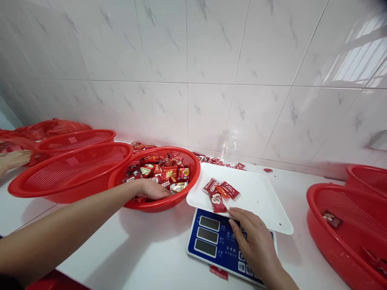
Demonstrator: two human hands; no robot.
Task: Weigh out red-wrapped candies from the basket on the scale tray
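Observation:
My left hand [155, 189] reaches into a red plastic basket [196, 165] filled with small wrapped snack packets [169, 173], mostly red. Its fingertips sink among the packets, so what they hold, if anything, is hidden. My right hand [252, 231] lies over the keypad of a blue-and-white digital scale [223, 245], thumb and fingers apart. Its fingertips meet the front edge of the scale's white tray [256, 189], close to a dark red packet [218, 201]. Beside that packet, a few more red packets [230, 190] lie on the tray.
Two red baskets [71, 173] stand at left, near red plastic bags [51, 128] and another person's hand [13, 161]. More red baskets [332, 225] are at right, one with a few packets. A clear plastic bottle [231, 149] and loose packets [211, 160] line the tiled wall.

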